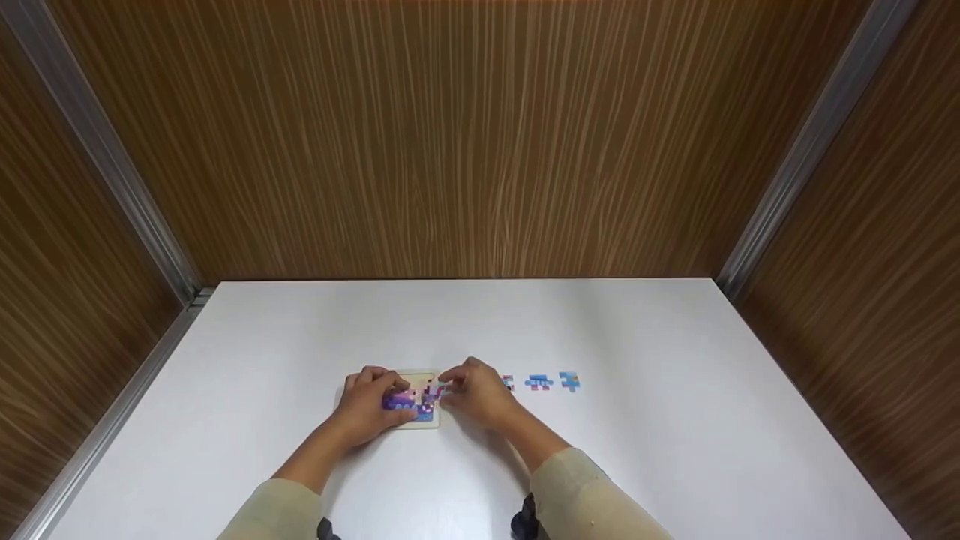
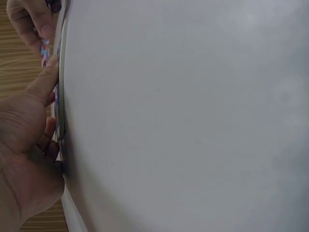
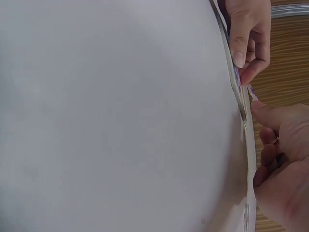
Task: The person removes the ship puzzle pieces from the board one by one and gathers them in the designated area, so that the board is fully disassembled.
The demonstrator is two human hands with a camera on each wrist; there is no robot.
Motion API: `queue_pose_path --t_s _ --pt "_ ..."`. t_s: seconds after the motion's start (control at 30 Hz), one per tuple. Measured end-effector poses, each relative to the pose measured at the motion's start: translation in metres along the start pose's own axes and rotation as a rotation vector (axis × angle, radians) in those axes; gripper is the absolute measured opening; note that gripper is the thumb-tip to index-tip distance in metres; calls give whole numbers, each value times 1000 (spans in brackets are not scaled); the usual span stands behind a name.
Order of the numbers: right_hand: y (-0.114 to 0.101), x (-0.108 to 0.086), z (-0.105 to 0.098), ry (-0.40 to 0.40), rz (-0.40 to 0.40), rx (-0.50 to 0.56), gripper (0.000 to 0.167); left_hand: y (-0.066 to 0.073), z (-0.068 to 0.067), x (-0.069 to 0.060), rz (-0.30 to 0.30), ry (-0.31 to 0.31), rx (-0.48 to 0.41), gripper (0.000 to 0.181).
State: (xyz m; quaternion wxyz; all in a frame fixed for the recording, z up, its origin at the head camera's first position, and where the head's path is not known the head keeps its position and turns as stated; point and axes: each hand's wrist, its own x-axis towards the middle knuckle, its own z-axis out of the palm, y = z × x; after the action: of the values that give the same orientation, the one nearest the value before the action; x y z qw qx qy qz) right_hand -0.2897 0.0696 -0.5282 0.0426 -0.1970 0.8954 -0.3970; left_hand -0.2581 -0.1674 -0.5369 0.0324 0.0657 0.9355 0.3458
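Observation:
A small square jigsaw board [image 1: 426, 427] with a pale rim lies on the white table, partly filled with purple, pink and blue pieces. My left hand [image 1: 366, 409] grips its left side, thumb near the front edge and fingers toward the back, covering part of the picture. At the board's right edge, my right hand [image 1: 484, 396] pinches a small colourful puzzle piece [image 2: 45, 50] between thumb and fingers. That piece is slightly above the board in the left wrist view. Whether it touches the other pieces cannot be made out.
Right of my right hand lie a partly hidden puzzle piece [image 1: 508, 382], a blue and pink piece [image 1: 539, 382] and a blue piece [image 1: 570, 381], in a row. Wood-grain panels [image 1: 465, 150] enclose the table [image 1: 660, 450] at the back and sides.

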Motion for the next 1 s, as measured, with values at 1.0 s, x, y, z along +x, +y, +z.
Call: queue_pose_path --t_s 1.0 --pt "64 -63 -97 -30 -42 -33 27 -2 -2 -4 -35 7 -35 42"
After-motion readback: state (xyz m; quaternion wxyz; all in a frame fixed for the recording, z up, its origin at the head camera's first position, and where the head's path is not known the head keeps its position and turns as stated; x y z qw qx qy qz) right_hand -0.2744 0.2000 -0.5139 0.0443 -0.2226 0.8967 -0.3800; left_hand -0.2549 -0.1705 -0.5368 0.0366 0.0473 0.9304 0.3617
